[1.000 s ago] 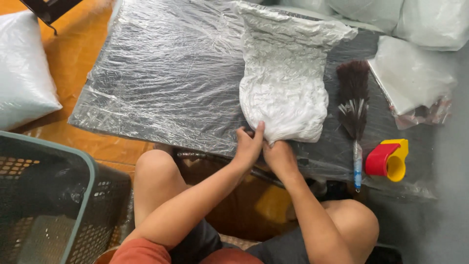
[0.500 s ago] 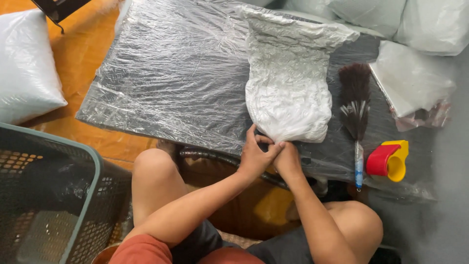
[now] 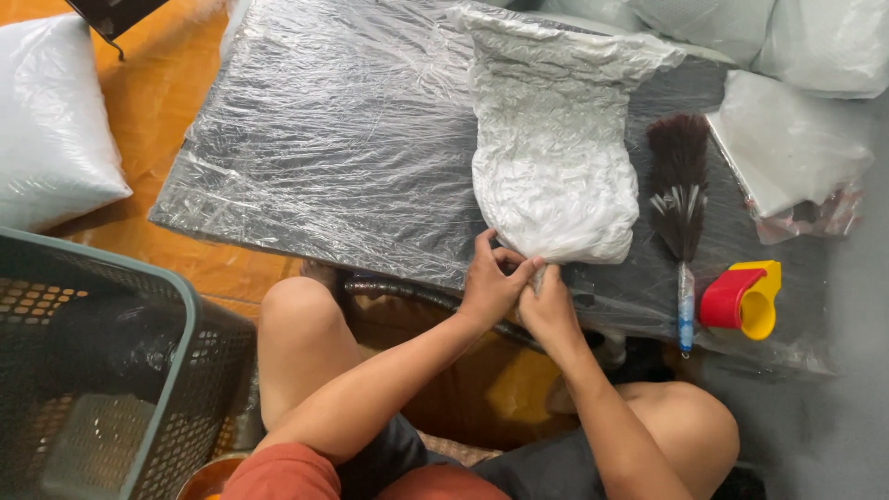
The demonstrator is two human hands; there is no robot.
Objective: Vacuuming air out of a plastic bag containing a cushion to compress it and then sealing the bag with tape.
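My left hand [image 3: 491,282] and right hand [image 3: 548,306] both have a closed grip, pinching the near edge of the white crinkled bag [image 3: 553,157]. The bag lies on the plastic-covered worktop [image 3: 324,139], just beside the feather duster [image 3: 681,204].

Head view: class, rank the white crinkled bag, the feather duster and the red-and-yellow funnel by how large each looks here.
1. White crinkled bag, by far the largest.
2. Feather duster.
3. Red-and-yellow funnel, smallest.
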